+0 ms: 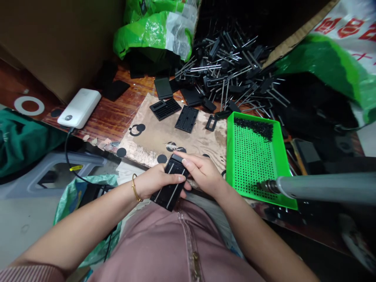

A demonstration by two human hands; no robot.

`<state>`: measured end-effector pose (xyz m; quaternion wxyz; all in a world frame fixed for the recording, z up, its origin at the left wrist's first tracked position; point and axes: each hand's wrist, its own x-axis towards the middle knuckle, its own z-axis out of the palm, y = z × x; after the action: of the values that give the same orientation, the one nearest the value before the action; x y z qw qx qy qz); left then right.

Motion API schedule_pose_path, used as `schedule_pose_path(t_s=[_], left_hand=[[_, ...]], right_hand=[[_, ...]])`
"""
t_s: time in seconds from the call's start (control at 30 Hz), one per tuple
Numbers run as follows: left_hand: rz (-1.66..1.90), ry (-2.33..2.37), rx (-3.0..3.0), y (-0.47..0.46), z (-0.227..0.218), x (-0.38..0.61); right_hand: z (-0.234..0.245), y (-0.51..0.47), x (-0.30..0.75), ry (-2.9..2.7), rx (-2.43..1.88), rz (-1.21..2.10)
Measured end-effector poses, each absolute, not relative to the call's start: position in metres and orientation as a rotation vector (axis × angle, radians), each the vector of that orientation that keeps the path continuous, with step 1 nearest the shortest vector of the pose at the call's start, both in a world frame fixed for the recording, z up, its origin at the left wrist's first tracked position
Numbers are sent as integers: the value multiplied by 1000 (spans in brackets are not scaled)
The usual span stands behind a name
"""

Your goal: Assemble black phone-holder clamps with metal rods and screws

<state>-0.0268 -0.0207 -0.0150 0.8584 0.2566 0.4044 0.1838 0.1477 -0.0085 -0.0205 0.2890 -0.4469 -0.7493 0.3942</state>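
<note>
holding black plate (167,193) | left hand (157,179): grip clamped on plate | right hand (207,172): grip clamped at plate's 1 o'clock end | green tray (249,156), 3 o'clock

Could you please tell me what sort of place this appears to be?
It is probably a small-parts workshop, judging by the heap of black parts with metal rods, the green perforated tray of small black pieces and what looks like a grey tool.
</note>
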Motion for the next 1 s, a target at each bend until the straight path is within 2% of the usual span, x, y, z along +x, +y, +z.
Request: schedule_pose_path(t_s=[0.4, 0.57, 0.67, 0.73, 0.87, 1.0], left_hand=[[396, 683, 544, -21, -16, -35], [411, 751, 513, -22, -16, -34], [574, 805, 447, -21, -13, -29], [851, 834, 392, -18, -11, -21], [1268, 889, 437, -18, -9, -10], [1187, 734, 527, -20, -5, -24]], right_hand=[[-22, -8, 146, -2002, -1182, 1042], [-23, -6, 147, -1993, -1179, 1019], [-25, -11, 144, -1781, -1310, 981], [-29, -18, 138, -1480, -1418, 1132], [-32, -27, 123, -975, -1308, 1792], [-18, -13, 133, -915, -1240, 1785]])
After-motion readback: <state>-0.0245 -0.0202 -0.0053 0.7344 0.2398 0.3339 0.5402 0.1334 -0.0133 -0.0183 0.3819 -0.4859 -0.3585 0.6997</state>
